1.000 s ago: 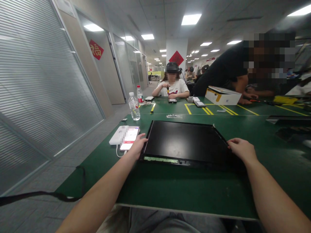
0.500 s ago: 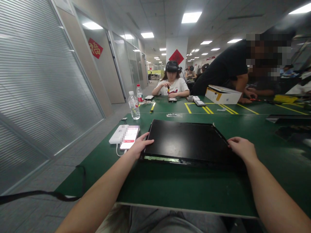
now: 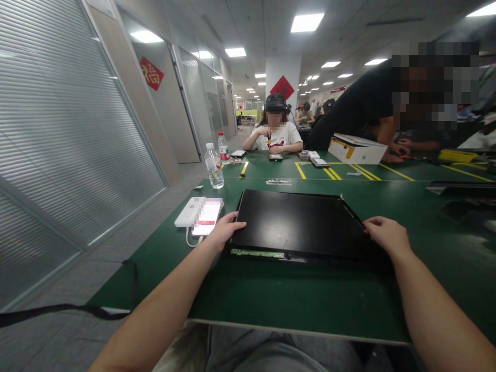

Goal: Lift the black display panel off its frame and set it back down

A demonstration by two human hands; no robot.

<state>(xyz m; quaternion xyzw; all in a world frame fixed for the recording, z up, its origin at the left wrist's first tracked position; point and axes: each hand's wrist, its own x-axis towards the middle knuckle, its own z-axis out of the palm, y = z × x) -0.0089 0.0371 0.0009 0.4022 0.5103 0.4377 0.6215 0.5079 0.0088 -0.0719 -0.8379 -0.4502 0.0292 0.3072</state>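
Note:
A large flat black panel (image 3: 298, 223) lies on the green table (image 3: 287, 299) in front of me, with a thin green circuit strip (image 3: 258, 253) showing along its near edge. My left hand (image 3: 225, 231) grips the panel's left edge, thumb on top. On the opposite side, my right hand (image 3: 385, 235) holds the right edge with its fingers curled over it.
A phone (image 3: 207, 217) on a white power bank (image 3: 186, 213) lies left of the panel. Two water bottles (image 3: 214, 166) stand further back. A seated person (image 3: 276, 137) works at the far end; another person in black (image 3: 360, 111) leans over a white box (image 3: 356, 150).
My left thumb has come up onto the panel's top face. The panel and my right hand have hardly moved.

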